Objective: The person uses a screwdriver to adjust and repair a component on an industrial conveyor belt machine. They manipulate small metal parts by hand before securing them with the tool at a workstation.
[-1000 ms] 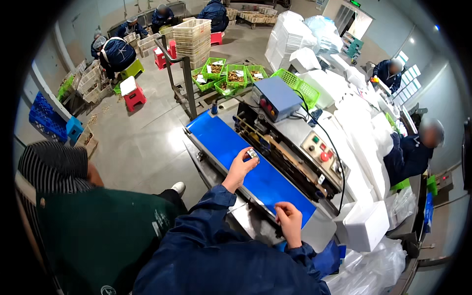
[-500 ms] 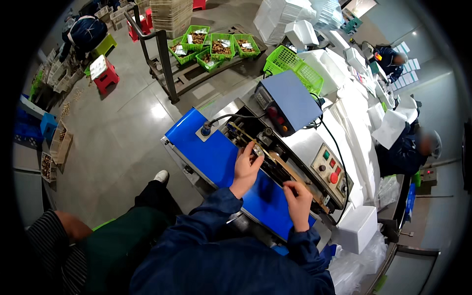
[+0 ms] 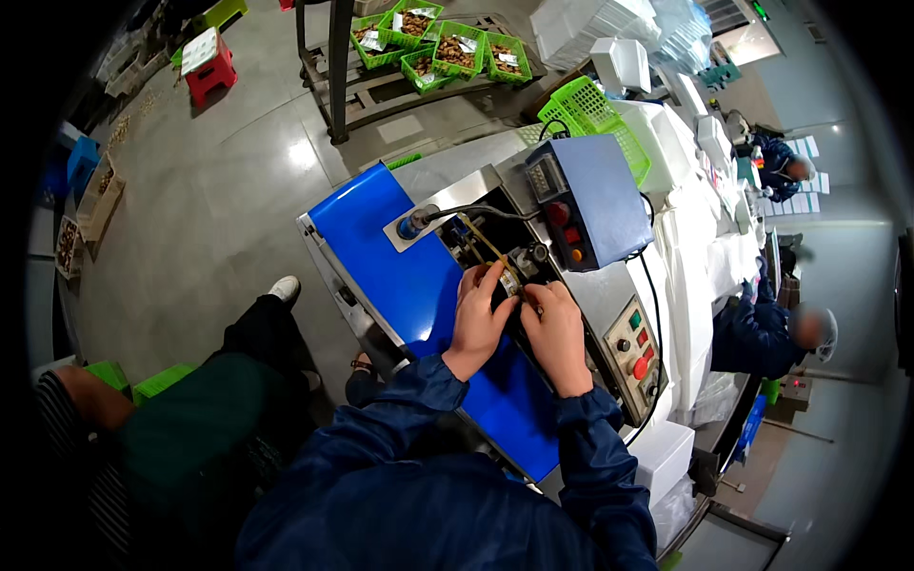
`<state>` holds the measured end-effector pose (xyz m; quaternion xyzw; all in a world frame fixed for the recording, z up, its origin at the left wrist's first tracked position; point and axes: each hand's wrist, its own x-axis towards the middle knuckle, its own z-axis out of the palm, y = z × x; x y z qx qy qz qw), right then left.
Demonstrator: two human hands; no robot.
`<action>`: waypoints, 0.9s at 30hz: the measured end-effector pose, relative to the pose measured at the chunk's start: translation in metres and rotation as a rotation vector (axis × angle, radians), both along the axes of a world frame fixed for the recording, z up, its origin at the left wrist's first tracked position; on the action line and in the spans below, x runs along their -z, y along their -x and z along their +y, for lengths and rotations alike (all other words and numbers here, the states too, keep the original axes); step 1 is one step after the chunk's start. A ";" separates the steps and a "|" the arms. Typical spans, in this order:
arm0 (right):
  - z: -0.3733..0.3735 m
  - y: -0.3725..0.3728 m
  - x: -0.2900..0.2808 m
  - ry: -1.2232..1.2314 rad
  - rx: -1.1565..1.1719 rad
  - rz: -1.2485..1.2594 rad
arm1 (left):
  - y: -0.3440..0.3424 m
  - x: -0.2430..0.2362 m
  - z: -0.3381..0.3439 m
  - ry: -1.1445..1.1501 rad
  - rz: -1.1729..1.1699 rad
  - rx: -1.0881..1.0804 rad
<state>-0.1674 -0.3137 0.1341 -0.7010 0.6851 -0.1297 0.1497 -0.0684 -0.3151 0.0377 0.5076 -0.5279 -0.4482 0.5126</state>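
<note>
Both hands, left hand [image 3: 479, 319] and right hand [image 3: 555, 331], pinch a small pale packet [image 3: 511, 284] at the sealing machine's slot [image 3: 495, 255] just beside the blue belt [image 3: 409, 276], where fingertips held this close could get caught or burned.

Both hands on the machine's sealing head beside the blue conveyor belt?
Yes: the left hand and right hand meet at the metal sealing head beside the blue conveyor belt.

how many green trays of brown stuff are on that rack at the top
4 can be counted, clustered on the metal rack at the top: one at the back, one left, one in the middle, one right. Others may lie beyond the picture's edge.
</note>
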 end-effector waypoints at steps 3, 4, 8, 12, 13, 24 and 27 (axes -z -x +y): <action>-0.012 0.004 0.005 -0.048 -0.044 0.020 | 0.002 0.007 0.002 -0.021 -0.041 -0.024; -0.015 0.007 0.006 -0.059 -0.057 0.032 | 0.003 0.008 0.003 0.006 -0.056 -0.039; -0.028 0.008 -0.002 -0.156 -0.037 -0.058 | 0.002 0.007 0.004 -0.001 0.009 -0.071; -0.028 0.011 0.007 -0.093 -0.115 0.015 | 0.006 0.004 0.004 -0.064 0.117 -0.151; -0.025 0.010 0.007 -0.052 -0.128 0.026 | 0.006 0.004 0.003 -0.066 0.121 -0.149; -0.021 0.003 0.004 0.070 -0.193 0.107 | 0.020 0.006 0.004 0.094 -0.062 -0.366; -0.020 0.002 0.004 0.054 -0.185 0.111 | 0.016 0.006 0.004 0.114 -0.074 -0.349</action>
